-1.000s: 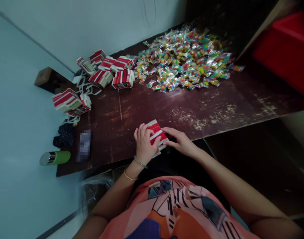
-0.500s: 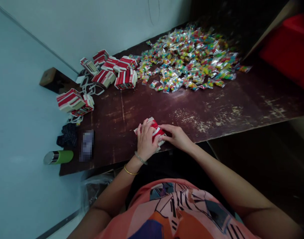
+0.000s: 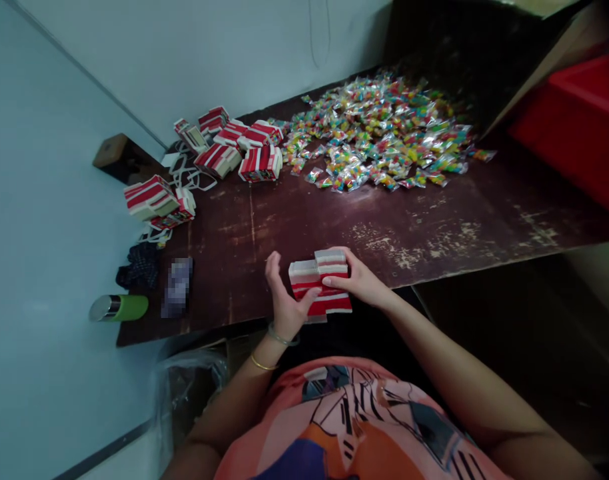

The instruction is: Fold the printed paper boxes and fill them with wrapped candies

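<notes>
A stack of flat red-and-white folded cartons [image 3: 309,270] is held at the table's front edge, its two halves offset from each other. My right hand [image 3: 360,281] grips the stack's right side, thumb over the top and fingers behind. My left hand [image 3: 287,308] is at the left side with its thumb against the cartons. The other left fingers are spread and raised away from the stack.
Many small clear candy packets [image 3: 379,133] are heaped at the back. Bundles of red-and-white cartons [image 3: 217,160] and white straps lie at the left, near a phone [image 3: 178,287], dark cloth [image 3: 138,265] and green bottle [image 3: 132,308]. A red bin [image 3: 574,127] stands right.
The carton stack has been turned and lifted upright, showing its pale edges. My left hand has opened away from its top, and my right hand has closed around its right side.
</notes>
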`<state>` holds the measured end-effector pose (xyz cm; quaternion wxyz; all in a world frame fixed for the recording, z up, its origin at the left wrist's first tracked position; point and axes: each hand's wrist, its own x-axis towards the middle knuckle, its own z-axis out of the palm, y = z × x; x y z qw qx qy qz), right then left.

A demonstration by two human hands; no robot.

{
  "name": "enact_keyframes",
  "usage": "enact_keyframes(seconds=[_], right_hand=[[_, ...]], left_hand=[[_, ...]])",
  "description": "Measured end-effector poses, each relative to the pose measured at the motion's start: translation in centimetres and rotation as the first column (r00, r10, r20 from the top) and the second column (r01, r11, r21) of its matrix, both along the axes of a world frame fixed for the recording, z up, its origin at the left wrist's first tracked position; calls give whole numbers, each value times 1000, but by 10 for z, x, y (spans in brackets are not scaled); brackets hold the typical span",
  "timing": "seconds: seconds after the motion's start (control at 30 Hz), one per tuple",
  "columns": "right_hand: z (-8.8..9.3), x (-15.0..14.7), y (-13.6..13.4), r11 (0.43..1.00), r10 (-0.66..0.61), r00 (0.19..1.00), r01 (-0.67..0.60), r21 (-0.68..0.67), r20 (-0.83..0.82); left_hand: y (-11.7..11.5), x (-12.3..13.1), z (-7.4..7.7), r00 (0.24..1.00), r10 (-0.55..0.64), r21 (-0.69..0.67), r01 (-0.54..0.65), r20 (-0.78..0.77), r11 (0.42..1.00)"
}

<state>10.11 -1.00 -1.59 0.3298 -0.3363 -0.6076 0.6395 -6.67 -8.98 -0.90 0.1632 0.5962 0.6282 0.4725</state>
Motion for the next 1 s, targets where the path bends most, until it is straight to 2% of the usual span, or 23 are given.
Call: enact_keyframes(seconds=[0.07, 0.13, 0.2, 0.27, 0.33, 0.43, 0.57, 0.63, 0.73, 0.83, 1.0], right_hand=[[-1, 4, -12, 1000, 17, 999, -17, 11, 35], [1, 9, -24, 997, 4, 996, -11, 71, 88], [7, 16, -34, 976, -18, 989, -14, 216, 145], [14, 23, -39, 927, 45, 983, -108, 359, 179], [19, 29, -41, 888, 152, 970, -218, 405, 189], [22, 33, -42, 883, 200, 961, -261, 391, 189], [27, 33, -42, 863, 233, 944, -311, 398, 233], [32, 31, -41, 844, 262, 928, -354, 404, 267], [40, 31, -38, 823, 308, 897, -419, 383, 318], [40, 32, -37, 839, 337, 889, -433, 329, 311], [28, 37, -50, 876, 319, 919, -379, 297, 232]], left_hand=[[1, -5, 10, 970, -110, -199, 155, 218, 968], [-2, -8, 16, 924, -181, -296, 286, 336, 911], [-9, -8, 19, 912, -206, -332, 328, 354, 884], [-18, -7, 18, 902, -238, -345, 366, 360, 864], [-27, -6, 15, 887, -257, -353, 398, 383, 847], [-37, -6, 13, 879, -252, -368, 409, 405, 835], [-40, -8, 21, 887, -263, -431, 421, 379, 798], [-37, -6, 30, 901, -310, -447, 422, 303, 789], [-30, -3, 38, 901, -402, -404, 433, 163, 806], [-29, -1, 35, 885, -451, -351, 461, 117, 815], [-43, -7, 23, 892, -437, -303, 449, 111, 840]])
